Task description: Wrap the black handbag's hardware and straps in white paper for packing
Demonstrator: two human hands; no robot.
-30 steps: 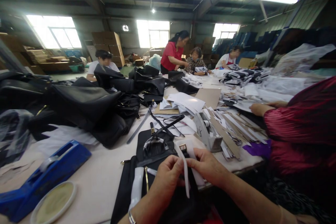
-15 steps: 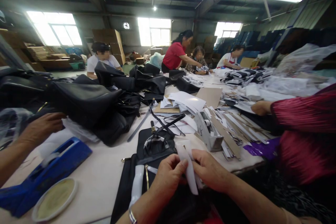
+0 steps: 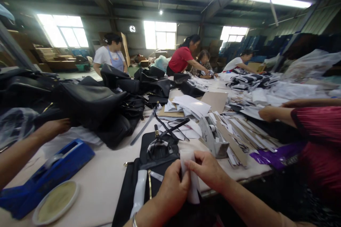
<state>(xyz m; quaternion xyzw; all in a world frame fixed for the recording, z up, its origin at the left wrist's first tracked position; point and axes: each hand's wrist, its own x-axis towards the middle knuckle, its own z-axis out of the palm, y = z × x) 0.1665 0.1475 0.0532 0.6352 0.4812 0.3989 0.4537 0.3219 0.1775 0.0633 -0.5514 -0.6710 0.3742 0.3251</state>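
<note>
Both my hands grip a strip of white wrapping over the lower right of a black bag. My left hand is closed on the strip's left side. My right hand pinches its upper right edge between thumb and fingers. What lies inside the wrapping, if anything, is hidden. The bag lies on the table with a gold zipper and a white-wrapped strap on its left part. Its flap and thin black straps stretch away from me.
A blue tape dispenser and a round tub stand left; a grey tape dispenser stands right. Black bags pile up at left. Paper strips lie right. Co-workers' arms reach in from both sides, and several people work opposite.
The white wrapping has gone from a folded strip with a slit to a smoother, rolled-looking band. My right thumb has moved onto it. A person at back left now stands taller.
</note>
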